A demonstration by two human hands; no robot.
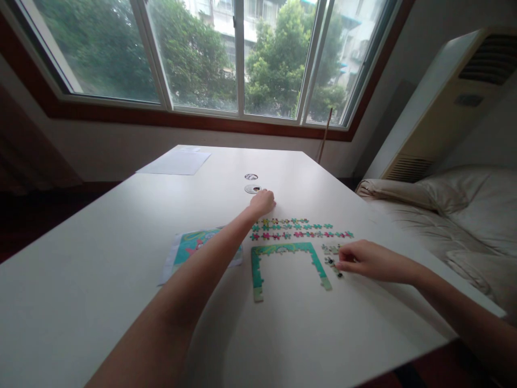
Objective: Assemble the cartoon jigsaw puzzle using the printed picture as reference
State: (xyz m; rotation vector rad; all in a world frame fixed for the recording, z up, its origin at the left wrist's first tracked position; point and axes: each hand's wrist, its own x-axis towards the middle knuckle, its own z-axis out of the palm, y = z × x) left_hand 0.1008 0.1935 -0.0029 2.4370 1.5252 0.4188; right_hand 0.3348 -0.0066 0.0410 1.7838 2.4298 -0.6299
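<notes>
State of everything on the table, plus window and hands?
Puzzle border: three sides joined, near side open.
Loose pieces: laid in rows beyond the border, more at its right.
Picture sheet: lying flat, partly hidden by the left arm.
White paper: flat.
Window: looks shut.
Left hand: fingers curled, contents hidden.
Right hand: fingers bent, grip unclear.

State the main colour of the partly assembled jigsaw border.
The jigsaw border is mostly teal green, seen best in the head view.

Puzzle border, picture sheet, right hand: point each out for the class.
Puzzle border (283, 248), head view: top strip.
Picture sheet (189, 250), head view: printed area.
Right hand (362, 258), head view: middle.
</notes>
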